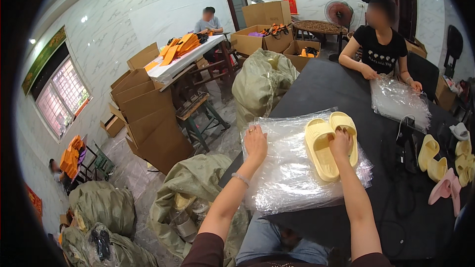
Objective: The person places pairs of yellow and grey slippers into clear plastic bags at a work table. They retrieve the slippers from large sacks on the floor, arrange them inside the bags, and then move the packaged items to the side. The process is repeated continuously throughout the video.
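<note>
A pair of pale yellow slide slippers [321,153] lies side by side on a stack of clear plastic bags [287,178] at the near edge of the black table. My right hand [340,144] grips the pair, its fingers tucked under the straps where the two slippers meet; the fingertips are partly hidden. At the stack's upper left corner, my left hand [255,144] has its fingers curled on the edge of the top plastic bag. How many layers it pinches cannot be made out.
Beyond the black table [316,89], a co-worker [381,44] handles more clear bags [401,100]. Loose yellow slippers [433,159] and pink slippers [447,191] lie at right, beside a dark stand [405,143]. Large green sacks [264,81] and cardboard boxes [148,113] crowd the left floor.
</note>
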`<action>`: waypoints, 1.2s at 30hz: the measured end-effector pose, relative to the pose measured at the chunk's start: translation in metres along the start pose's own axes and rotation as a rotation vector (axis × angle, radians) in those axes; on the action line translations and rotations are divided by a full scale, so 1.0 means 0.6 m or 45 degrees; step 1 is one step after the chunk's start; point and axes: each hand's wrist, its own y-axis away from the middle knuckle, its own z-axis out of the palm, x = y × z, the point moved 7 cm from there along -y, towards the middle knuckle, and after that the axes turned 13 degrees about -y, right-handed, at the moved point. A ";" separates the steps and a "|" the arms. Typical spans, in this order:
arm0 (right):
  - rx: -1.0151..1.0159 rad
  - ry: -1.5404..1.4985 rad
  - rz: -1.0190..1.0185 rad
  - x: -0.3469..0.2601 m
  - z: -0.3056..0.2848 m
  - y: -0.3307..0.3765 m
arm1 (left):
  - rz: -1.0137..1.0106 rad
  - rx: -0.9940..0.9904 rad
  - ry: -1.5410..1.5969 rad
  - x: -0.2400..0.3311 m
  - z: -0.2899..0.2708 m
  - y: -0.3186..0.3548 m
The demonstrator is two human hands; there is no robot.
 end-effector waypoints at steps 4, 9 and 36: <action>0.014 -0.008 0.002 0.008 0.004 0.000 | -0.156 0.084 0.054 -0.015 0.005 -0.021; 0.026 -0.035 -0.015 0.005 0.005 0.002 | -0.187 0.002 0.235 -0.033 0.022 -0.038; 0.034 -0.015 -0.023 0.006 0.003 0.002 | -0.316 -0.020 0.589 -0.007 -0.046 -0.055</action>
